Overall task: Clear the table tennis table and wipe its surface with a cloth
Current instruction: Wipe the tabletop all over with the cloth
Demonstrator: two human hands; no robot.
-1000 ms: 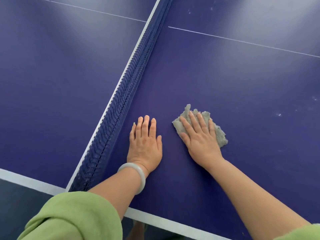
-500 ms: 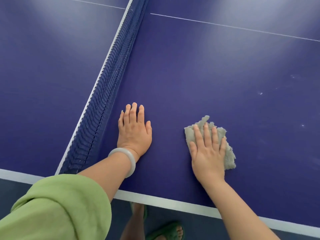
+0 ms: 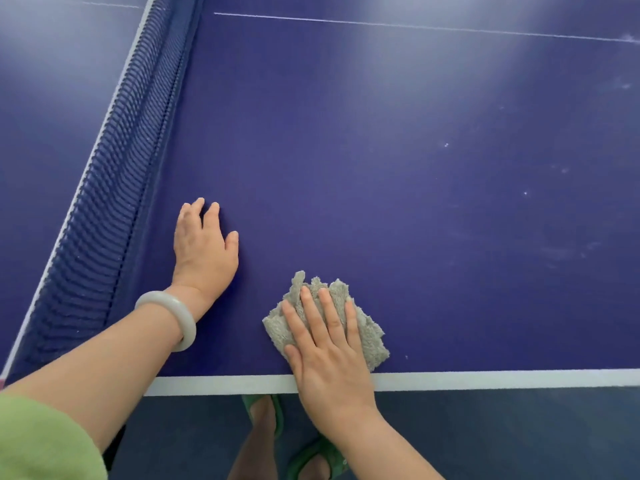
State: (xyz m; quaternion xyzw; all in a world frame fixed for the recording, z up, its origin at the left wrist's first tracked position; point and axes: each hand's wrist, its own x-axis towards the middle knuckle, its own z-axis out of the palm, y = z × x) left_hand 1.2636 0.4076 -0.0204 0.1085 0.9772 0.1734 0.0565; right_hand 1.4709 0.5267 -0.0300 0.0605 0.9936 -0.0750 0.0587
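Near table (image 3: 415, 202) edge, right hand (image 3: 329, 355) flattens cloth (image 3: 370, 337) (grey, frayed, crumpled).

The right hand (image 3: 329, 362) lies flat over the grey cloth (image 3: 370, 337), hiding the cloth's middle and near edge; only its frayed far and side margins show. The heel of that hand covers a stretch of the white edge line (image 3: 485, 379), and the left forearm covers the line's end by the net (image 3: 114, 202). The net runs out past the top of the picture. The green sleeve (image 3: 41, 441) is cut off by the lower left corner, and the right forearm by the bottom edge. The green sandals (image 3: 313, 453) are partly hidden behind the right forearm. The pale specks (image 3: 446, 144) on the table (image 3: 381, 168) are too small to tell, perhaps dust.
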